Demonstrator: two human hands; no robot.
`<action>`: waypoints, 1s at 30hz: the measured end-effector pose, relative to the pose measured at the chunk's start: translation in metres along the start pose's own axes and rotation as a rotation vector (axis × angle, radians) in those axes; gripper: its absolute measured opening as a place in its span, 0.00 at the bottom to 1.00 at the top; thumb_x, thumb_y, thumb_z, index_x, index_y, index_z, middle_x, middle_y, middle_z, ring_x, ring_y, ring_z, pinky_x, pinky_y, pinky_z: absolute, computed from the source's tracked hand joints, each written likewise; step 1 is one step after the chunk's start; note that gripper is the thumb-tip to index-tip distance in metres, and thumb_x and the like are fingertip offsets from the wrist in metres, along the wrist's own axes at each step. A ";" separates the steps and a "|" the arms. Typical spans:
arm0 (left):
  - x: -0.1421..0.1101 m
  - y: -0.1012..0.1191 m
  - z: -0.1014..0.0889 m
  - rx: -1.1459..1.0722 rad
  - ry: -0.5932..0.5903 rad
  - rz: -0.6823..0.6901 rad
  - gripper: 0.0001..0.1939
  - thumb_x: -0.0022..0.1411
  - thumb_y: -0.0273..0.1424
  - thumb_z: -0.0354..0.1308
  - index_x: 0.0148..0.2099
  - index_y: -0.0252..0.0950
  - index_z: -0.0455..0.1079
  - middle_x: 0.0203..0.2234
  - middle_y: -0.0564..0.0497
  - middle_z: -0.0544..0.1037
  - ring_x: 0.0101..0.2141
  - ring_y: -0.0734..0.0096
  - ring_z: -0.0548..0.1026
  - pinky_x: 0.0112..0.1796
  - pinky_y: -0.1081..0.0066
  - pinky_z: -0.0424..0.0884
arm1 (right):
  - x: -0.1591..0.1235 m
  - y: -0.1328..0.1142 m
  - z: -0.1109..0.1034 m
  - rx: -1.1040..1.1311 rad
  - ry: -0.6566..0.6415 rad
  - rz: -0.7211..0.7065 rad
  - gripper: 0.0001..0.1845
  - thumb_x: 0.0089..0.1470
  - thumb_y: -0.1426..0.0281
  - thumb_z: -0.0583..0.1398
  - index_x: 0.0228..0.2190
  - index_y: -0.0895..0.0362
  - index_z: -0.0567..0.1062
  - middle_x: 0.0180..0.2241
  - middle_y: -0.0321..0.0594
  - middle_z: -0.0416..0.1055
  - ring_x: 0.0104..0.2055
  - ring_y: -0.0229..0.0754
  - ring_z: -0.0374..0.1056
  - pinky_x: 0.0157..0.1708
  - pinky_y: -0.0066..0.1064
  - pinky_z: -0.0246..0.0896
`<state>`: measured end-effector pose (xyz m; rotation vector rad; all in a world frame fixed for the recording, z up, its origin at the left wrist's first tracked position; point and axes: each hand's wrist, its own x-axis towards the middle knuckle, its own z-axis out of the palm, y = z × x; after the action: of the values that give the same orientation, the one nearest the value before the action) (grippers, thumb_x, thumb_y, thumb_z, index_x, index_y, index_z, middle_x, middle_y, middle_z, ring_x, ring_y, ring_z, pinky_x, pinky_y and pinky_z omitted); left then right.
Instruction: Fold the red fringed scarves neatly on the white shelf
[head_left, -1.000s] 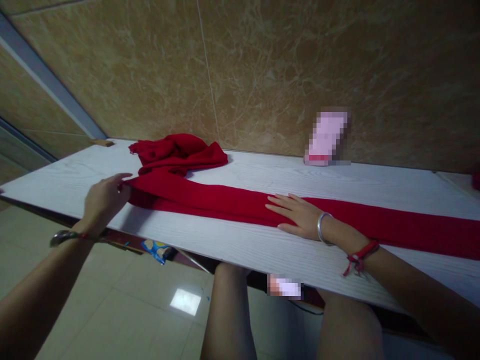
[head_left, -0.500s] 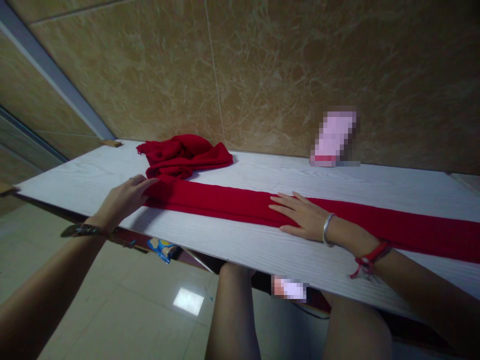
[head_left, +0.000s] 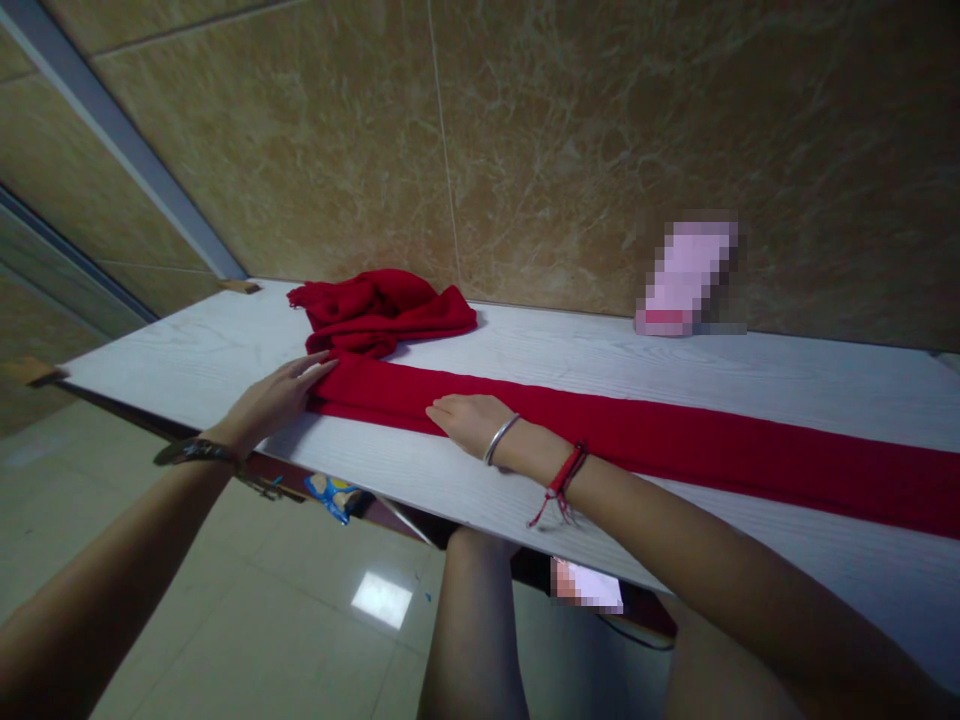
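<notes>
A long red scarf lies in a flat folded strip along a white wood-grain board. Its other part is bunched in a loose heap with a fringed edge at the back left. My left hand, fingers stretched out, rests at the strip's left end, just in front of the heap. My right hand presses on the strip's near edge, its fingers bent and close together on the cloth; their tips are partly hidden. A silver bangle and a red cord bracelet are on the right arm.
A brown marbled wall rises behind the board. A blurred pink object leans against it. Under the board's front edge are a blue packet and another blurred object. My leg is below the board.
My right hand has slid left along the scarf toward my left hand, and its spread fingers have drawn together. My left hand stays at the strip's end with its fingers straighter. The view has shifted slightly.
</notes>
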<state>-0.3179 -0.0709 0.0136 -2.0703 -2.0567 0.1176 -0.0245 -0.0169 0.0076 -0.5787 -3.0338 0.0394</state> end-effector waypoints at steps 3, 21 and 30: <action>0.003 0.000 0.001 -0.054 -0.026 -0.021 0.30 0.56 0.19 0.39 0.62 0.27 0.55 0.59 0.38 0.60 0.55 0.62 0.65 0.53 0.66 0.62 | 0.004 0.000 -0.003 0.031 -0.019 0.039 0.19 0.58 0.80 0.47 0.48 0.62 0.70 0.50 0.50 0.70 0.51 0.45 0.66 0.44 0.35 0.65; -0.020 0.006 0.009 -0.056 0.207 -0.229 0.28 0.58 0.22 0.41 0.62 0.29 0.56 0.56 0.37 0.62 0.48 0.56 0.70 0.44 0.63 0.70 | -0.014 0.004 0.018 0.113 0.039 -0.067 0.23 0.55 0.83 0.50 0.52 0.60 0.68 0.55 0.44 0.65 0.57 0.36 0.61 0.54 0.28 0.58; -0.012 -0.022 0.013 -0.127 -0.086 0.105 0.33 0.54 0.17 0.39 0.63 0.30 0.55 0.62 0.40 0.56 0.59 0.65 0.59 0.56 0.65 0.58 | -0.016 0.012 0.029 0.189 0.160 -0.114 0.28 0.55 0.84 0.46 0.54 0.56 0.66 0.56 0.40 0.64 0.59 0.35 0.58 0.57 0.31 0.55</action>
<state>-0.3424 -0.0812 0.0040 -2.2879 -2.0533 0.0971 -0.0071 -0.0121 -0.0223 -0.3738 -2.8595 0.2591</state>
